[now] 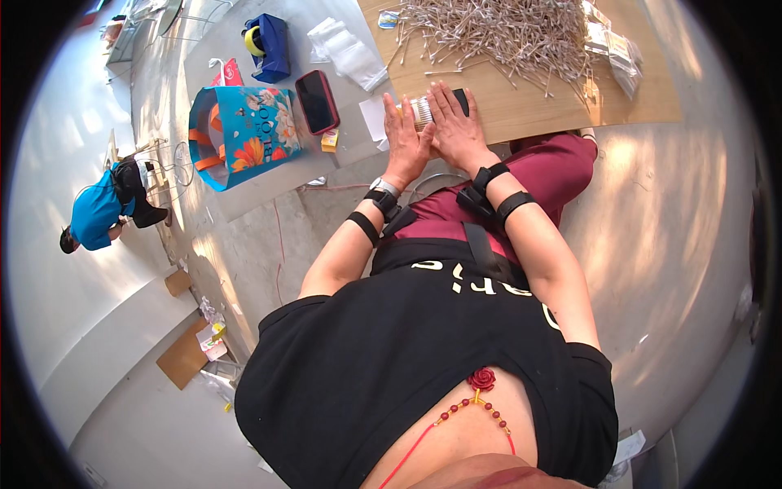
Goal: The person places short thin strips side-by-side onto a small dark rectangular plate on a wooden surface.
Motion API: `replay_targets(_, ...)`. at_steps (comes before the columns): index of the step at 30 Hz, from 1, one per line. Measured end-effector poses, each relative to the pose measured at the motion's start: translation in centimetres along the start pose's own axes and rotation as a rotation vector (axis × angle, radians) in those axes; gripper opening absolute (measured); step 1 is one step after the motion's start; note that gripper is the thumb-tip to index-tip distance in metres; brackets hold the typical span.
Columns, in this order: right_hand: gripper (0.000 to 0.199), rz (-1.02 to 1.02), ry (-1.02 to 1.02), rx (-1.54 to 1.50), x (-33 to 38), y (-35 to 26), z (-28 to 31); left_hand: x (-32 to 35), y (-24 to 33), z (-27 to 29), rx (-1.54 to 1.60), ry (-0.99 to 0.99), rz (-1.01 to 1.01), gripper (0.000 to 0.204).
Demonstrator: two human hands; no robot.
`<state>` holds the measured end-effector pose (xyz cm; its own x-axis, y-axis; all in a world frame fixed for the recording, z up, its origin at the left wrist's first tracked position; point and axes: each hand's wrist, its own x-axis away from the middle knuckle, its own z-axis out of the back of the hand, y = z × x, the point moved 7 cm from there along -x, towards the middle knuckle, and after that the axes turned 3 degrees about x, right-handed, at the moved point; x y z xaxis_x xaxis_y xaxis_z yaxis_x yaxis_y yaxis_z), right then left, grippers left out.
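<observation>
Both my hands rest at the near edge of the wooden board (521,116), side by side. Between them lies a neat row of cotton swabs (421,111). My left hand (404,140) stands at the left end of the row, fingers stretched out and close to the swabs. Flat across the right end lies my right hand (456,129), its fingers straight. A dark flat piece (463,101) shows beside its fingers, mostly covered. Farther off spreads a big loose pile of cotton swabs (489,31). What lies under my palms is hidden.
Left of the board are a phone (317,102), a blue flowered bag (244,138), a blue tape dispenser (267,47) and clear plastic bags (349,53). Filled packets (612,49) lie right of the pile. A person in blue (96,209) bends over at far left.
</observation>
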<state>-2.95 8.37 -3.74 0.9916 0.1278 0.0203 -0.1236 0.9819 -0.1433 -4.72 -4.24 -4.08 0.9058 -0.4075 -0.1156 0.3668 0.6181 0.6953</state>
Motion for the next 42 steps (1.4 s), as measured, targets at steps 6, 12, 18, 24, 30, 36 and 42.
replay_targets(6,0.081,-0.005,-0.034,0.054,0.2,-0.6,-0.2,0.3,0.1,-0.2,0.002,0.004,-0.005,0.089)
replay_targets(12,0.082,-0.01,-0.031,0.064,0.1,-0.5,0.3,0.2,0.3,-0.3,-0.059,0.023,-0.028,0.087)
replay_targets(18,0.082,-0.054,0.017,-0.048,0.6,1.0,1.4,0.2,0.0,0.2,-0.24,0.005,0.061,0.079)
replay_targets(24,0.057,-0.246,0.398,-0.134,2.0,8.2,5.2,-3.0,4.5,2.8,-0.297,0.155,-0.096,0.059)
replay_targets(30,0.038,-0.43,0.501,-0.146,3.1,13.7,5.6,-10.2,5.9,1.0,-0.397,0.095,-0.189,0.041)
replay_targets(36,0.031,-0.534,0.564,-0.213,3.7,15.4,4.7,-12.3,4.8,-1.0,-0.42,-0.056,-0.177,0.014)
replay_targets(42,0.019,-0.527,0.566,-0.219,3.0,15.9,4.6,-9.6,9.2,-4.0,-0.319,-0.092,-0.305,0.009)
